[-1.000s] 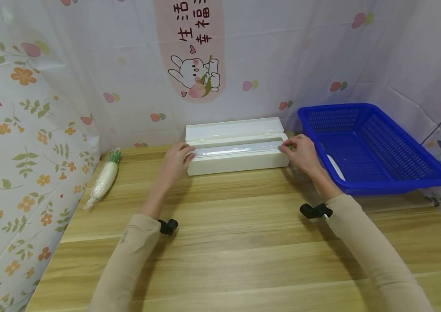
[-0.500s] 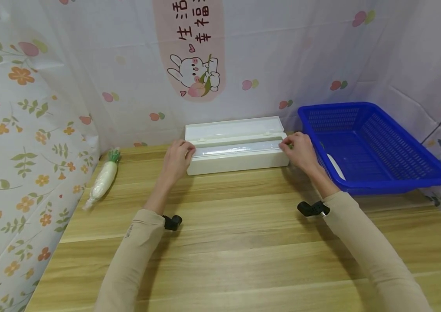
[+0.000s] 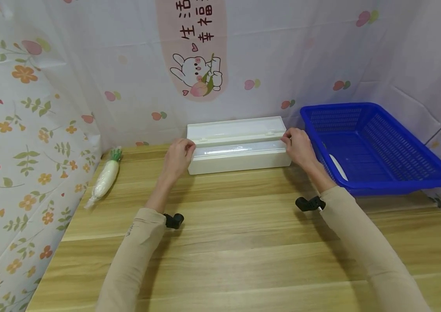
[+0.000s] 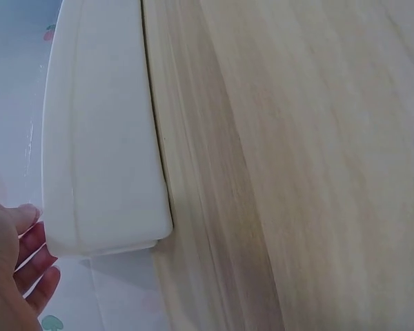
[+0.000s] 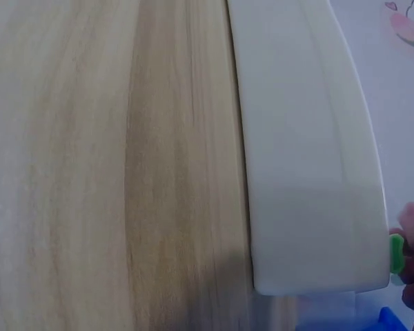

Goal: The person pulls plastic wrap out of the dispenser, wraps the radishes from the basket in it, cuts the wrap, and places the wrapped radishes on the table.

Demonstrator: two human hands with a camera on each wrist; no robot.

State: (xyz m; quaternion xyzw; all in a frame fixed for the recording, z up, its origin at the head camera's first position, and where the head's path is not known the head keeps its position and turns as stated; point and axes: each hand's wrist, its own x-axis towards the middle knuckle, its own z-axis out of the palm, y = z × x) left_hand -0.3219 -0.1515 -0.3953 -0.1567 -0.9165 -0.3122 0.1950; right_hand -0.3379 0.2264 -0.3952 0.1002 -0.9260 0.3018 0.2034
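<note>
A long white cling film box [image 3: 240, 162] stands near the back of the table with its lid [image 3: 236, 126] tipped back. Shiny clear cling film [image 3: 232, 149] lies across its opening. At the left end my left hand [image 3: 178, 157] pinches the film's edge between thumb and fingers; the left wrist view has this hand [image 4: 17, 255] beside the box corner. My right hand [image 3: 299, 146] pinches at the opposite end. In the right wrist view a small green piece [image 5: 397, 254] shows at the box end, right by the fingers.
A blue plastic basket [image 3: 384, 190] stands close by my right forearm, with a white object [image 3: 338, 167] inside against its near-left wall. A wrapped white radish [image 3: 106, 177] with green tops lies at the table's left edge. A patterned curtain [image 3: 251, 56] hangs behind the box.
Both hands stay at the box's ends. My right fingers have risen slightly, and the green piece seen under them earlier is now hidden in the head view. The box has stayed put.
</note>
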